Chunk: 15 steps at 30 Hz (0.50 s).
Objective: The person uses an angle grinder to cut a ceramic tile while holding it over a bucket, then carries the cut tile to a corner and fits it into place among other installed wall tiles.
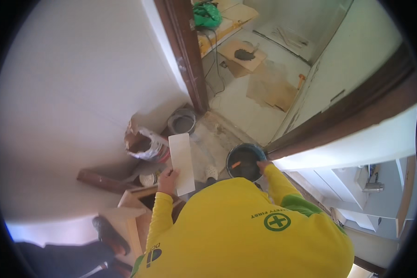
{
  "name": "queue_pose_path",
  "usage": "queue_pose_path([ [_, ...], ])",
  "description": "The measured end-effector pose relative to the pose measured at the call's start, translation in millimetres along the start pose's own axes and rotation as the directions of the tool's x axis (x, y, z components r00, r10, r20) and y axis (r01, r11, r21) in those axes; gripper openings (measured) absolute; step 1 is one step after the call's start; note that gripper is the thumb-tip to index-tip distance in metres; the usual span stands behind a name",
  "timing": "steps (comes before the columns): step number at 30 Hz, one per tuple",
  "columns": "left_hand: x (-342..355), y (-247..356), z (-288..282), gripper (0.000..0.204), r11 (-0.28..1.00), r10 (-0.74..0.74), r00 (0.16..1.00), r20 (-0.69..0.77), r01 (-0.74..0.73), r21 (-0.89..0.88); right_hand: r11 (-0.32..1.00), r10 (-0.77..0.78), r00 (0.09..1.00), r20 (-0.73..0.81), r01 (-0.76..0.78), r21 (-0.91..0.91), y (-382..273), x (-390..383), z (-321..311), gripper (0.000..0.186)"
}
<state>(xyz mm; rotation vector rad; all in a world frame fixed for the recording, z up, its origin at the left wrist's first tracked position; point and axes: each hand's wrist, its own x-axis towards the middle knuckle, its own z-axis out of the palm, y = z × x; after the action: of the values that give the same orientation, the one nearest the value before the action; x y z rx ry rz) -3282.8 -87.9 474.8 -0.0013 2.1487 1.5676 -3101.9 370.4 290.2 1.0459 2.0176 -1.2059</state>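
the left hand (167, 180) is clamping its fingers on the left edge of a long white rectangular panel (182, 162); the right hand (263, 167) is touching the rim of a round dark bucket (255, 147), finger closure unclear. this step seems to be steadying the bucket; shifting it is probably calling for keeping the 2 things apart.

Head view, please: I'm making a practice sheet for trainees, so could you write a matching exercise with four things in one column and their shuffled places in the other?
Things:
1. White panel
2. Dark bucket
3. Green bag
4. Dark grey heap

Places:
A. At the right hand, which is on its rim
B. On a tan sheet beyond the doorway
C. Held at its edge by the left hand
D. Near the picture's top edge, beside the door frame

Pairs: 1-C, 2-A, 3-D, 4-B
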Motion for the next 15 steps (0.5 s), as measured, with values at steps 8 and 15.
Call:
queue_pose_path([
  [8, 210.2, 124.4, 52.4, 0.025, 0.991, 0.089, 0.978, 0.189, -0.106, 0.081, 0.750, -0.124, 0.989, -0.075, 0.144, 0.646, -196.2, 61.9, -110.3, 0.048],
  [15, 419.0, 233.7, 173.3, 0.025, 0.915, 0.209, 0.863, 0.460, -0.339, 0.220, 0.673, 0.225, 0.937, -0.269, 0.050, 0.738, -153.8, 214.7, -192.3, 0.045],
])
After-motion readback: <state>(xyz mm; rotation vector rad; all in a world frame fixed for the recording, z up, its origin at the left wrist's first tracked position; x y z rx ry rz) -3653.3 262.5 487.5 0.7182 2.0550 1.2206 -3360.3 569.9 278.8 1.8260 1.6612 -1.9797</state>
